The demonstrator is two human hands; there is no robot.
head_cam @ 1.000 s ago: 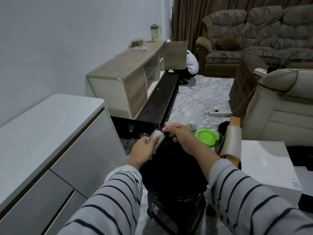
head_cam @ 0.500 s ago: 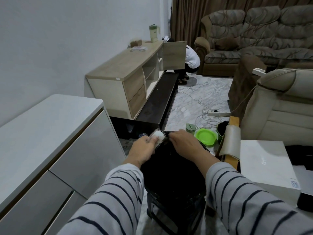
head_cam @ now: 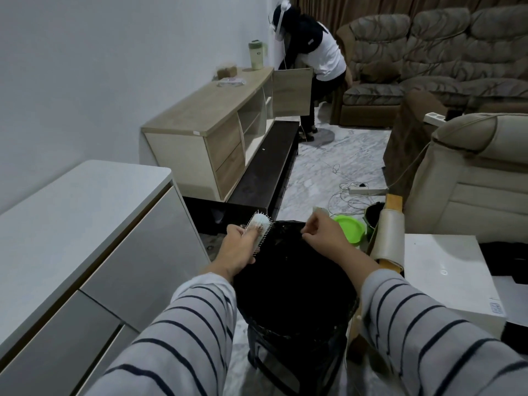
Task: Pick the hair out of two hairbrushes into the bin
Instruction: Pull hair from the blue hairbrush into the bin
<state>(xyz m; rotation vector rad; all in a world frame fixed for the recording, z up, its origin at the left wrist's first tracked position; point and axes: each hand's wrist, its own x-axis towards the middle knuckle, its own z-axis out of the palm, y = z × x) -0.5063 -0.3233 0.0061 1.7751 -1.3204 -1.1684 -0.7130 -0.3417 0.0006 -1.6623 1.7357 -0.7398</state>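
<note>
My left hand [head_cam: 239, 250] grips a pale mint hairbrush [head_cam: 258, 226] with its bristles turned right, over the left rim of the bin. The bin [head_cam: 294, 281] is black, lined with a black bag, and stands on a dark stool below both hands. My right hand [head_cam: 323, 234] hovers over the bin's far right rim, apart from the brush, with finger and thumb pinched together. Whether hair sits in that pinch is too fine to tell. A second hairbrush is not in sight.
A white cabinet [head_cam: 71, 224] runs along my left. A white table [head_cam: 445, 270] and a foil-like roll [head_cam: 390, 235] stand to my right, with a green lid [head_cam: 350, 228] and cables on the floor beyond. Another person [head_cam: 317, 58] bends over the wooden TV unit [head_cam: 217, 121].
My right hand has pulled away from the brush to the right, fingers pinched. The view has tilted, and the person at the back has risen higher behind the unit.
</note>
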